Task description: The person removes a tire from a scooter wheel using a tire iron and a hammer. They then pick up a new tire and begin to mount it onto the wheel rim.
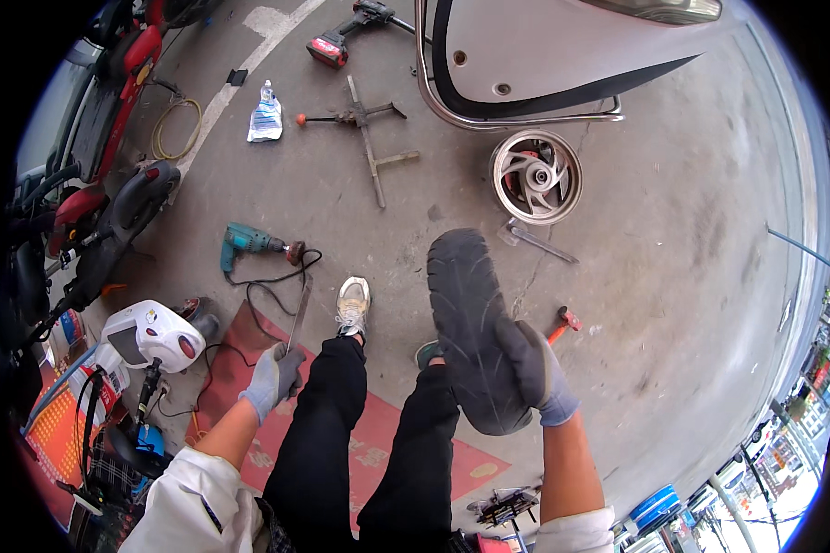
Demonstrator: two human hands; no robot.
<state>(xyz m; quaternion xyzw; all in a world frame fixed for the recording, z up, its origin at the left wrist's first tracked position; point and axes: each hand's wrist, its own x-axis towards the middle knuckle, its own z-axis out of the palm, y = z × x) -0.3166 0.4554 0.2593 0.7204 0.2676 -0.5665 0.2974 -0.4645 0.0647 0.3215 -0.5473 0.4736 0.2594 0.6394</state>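
Observation:
My left hand (pixel 272 380), in a grey work glove, is closed round a long flat metal tire lever (pixel 301 309) that points up and away from me. On the right, my gloved right hand (pixel 537 373) grips the side of a black scooter tire (pixel 466 323). The tire is tilted with its grooved tread toward me, in front of my right leg; its inside is hidden. Farther off on the concrete lies a silver spoked wheel rim (pixel 541 175) without a tire. A hammer (pixel 567 318) with a red head lies just beyond my right hand.
A corded teal drill (pixel 247 240), a cross-shaped metal tool (pixel 364 124), a spouted pouch (pixel 266 118) and a cordless power tool (pixel 330 49) lie on the floor. A white scooter body (pixel 563 55) stands at the back. Parked scooters line the left. A red mat (pixel 387 433) lies underfoot.

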